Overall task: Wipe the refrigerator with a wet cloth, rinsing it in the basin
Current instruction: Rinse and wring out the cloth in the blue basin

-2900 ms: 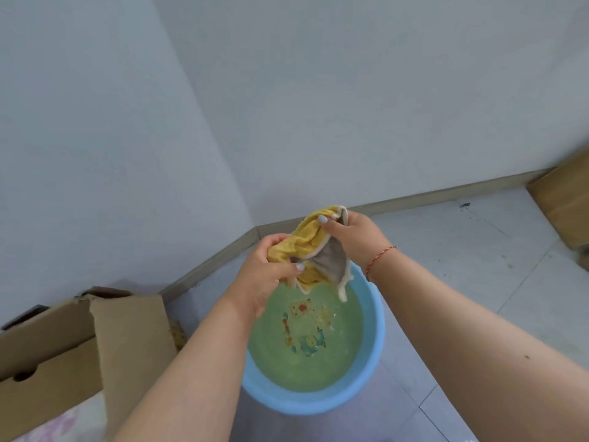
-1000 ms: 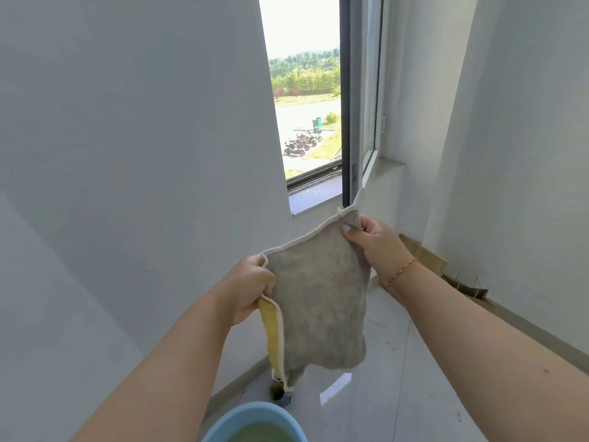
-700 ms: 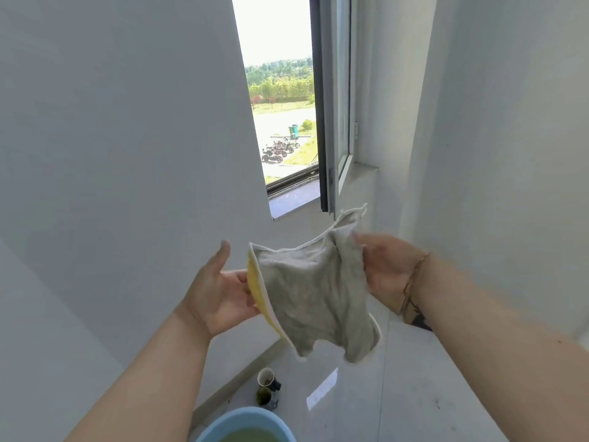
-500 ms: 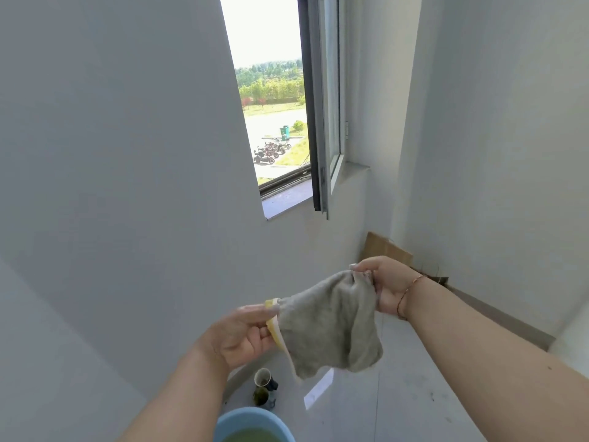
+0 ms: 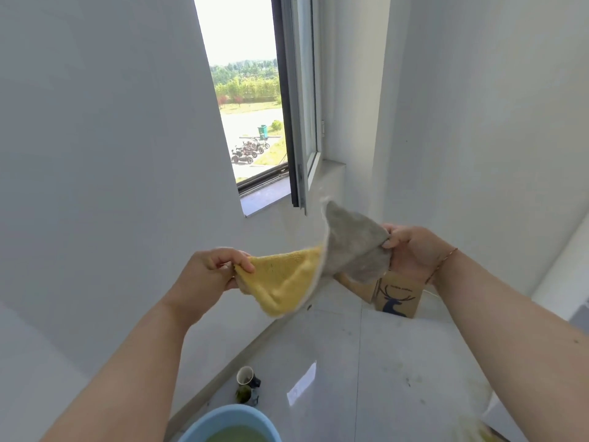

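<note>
Cloth (image 5: 306, 269) hangs stretched between both hands at chest height, likely spread out after rinsing so a flat face meets the refrigerator. Left hand (image 5: 212, 275) pinches the yellow corner; right hand (image 5: 411, 250) grips the grey end. Basin (image 5: 229, 424) sits on the floor below the left forearm. No refrigerator can be made out.

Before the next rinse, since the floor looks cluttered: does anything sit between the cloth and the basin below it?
Nothing visible does. The cloth, stretched between the left hand and right hand, hangs in open air above the blue basin. The cup stands on the floor beyond the basin's rim, off the downward path.
</note>
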Action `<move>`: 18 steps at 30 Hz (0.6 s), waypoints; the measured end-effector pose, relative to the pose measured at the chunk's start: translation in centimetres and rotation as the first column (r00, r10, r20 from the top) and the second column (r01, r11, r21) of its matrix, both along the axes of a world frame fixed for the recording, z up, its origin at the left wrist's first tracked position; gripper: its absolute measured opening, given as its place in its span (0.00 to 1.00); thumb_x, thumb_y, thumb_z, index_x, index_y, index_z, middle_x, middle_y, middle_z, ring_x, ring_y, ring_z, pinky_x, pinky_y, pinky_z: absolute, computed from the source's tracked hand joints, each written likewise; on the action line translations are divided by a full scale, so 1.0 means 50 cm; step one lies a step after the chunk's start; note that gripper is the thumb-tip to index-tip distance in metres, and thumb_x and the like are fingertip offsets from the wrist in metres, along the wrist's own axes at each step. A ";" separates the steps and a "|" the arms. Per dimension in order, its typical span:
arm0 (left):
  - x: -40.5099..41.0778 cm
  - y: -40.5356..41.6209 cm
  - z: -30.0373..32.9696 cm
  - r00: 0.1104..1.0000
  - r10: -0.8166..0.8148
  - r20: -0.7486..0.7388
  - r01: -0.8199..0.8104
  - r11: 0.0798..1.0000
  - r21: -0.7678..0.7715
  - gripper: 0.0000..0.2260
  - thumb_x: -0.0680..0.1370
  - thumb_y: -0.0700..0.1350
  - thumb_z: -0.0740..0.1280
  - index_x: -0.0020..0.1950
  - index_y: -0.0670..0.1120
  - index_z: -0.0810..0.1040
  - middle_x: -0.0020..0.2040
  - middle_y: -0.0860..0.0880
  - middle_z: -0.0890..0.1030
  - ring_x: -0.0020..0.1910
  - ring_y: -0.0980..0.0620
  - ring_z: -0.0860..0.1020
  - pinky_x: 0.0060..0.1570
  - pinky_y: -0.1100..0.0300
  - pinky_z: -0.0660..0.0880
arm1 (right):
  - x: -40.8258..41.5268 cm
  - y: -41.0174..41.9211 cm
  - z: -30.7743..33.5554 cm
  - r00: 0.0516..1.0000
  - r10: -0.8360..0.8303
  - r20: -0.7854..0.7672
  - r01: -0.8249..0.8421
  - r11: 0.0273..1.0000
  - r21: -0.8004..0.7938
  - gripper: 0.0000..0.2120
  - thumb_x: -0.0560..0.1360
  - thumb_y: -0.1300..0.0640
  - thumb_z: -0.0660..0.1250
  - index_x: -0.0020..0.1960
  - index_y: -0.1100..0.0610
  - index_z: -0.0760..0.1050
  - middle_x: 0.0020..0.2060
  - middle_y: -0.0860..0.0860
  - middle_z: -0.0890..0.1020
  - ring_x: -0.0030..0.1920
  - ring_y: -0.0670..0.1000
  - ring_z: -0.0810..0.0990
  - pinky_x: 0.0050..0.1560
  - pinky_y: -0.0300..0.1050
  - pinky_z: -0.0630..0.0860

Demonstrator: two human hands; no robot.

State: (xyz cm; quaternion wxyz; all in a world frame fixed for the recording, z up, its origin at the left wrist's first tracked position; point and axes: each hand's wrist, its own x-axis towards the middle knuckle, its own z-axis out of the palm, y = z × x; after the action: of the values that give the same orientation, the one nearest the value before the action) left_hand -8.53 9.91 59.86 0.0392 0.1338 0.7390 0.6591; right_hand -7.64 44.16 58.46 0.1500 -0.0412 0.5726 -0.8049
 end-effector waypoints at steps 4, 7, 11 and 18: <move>-0.013 0.005 -0.014 0.984 -0.111 0.138 0.091 0.986 0.142 0.10 0.77 0.27 0.61 0.51 0.38 0.78 0.40 0.43 0.78 0.37 0.51 0.78 0.40 0.62 0.79 | 0.020 0.016 -0.007 0.994 -0.050 0.094 0.072 0.968 -0.239 0.14 0.60 0.63 0.66 0.45 0.65 0.75 0.41 0.58 0.77 0.41 0.57 0.80 0.45 0.49 0.81; -0.027 -0.006 -0.030 0.944 -0.215 0.251 0.151 0.956 0.250 0.28 0.60 0.39 0.82 0.56 0.36 0.76 0.45 0.39 0.81 0.41 0.48 0.82 0.43 0.61 0.80 | 0.036 0.028 -0.002 0.983 -0.133 0.130 0.155 0.971 -0.181 0.09 0.66 0.64 0.62 0.44 0.66 0.76 0.39 0.59 0.79 0.39 0.55 0.82 0.40 0.46 0.81; -0.024 0.000 -0.025 0.939 -0.245 0.242 0.221 0.968 0.122 0.17 0.64 0.32 0.77 0.52 0.33 0.81 0.48 0.37 0.84 0.48 0.44 0.83 0.45 0.61 0.79 | 0.046 0.051 0.010 0.967 -0.241 0.081 0.239 0.970 0.035 0.11 0.73 0.64 0.53 0.45 0.65 0.73 0.38 0.57 0.77 0.35 0.53 0.79 0.36 0.43 0.77; -0.013 0.025 0.036 0.974 -0.211 0.080 0.222 0.958 -0.181 0.03 0.76 0.31 0.66 0.47 0.35 0.78 0.45 0.39 0.84 0.46 0.44 0.82 0.54 0.55 0.80 | 0.091 0.112 0.035 0.968 -0.197 -0.158 0.252 0.805 0.537 0.11 0.67 0.75 0.61 0.43 0.63 0.77 0.40 0.58 0.79 0.42 0.53 0.78 0.46 0.43 0.78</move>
State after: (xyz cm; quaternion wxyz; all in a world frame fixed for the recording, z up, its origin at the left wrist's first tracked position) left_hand -9.17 11.18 61.66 0.1459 0.1897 0.7775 0.5816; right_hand -3.09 49.76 60.22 0.0320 0.0338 0.7879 -0.6140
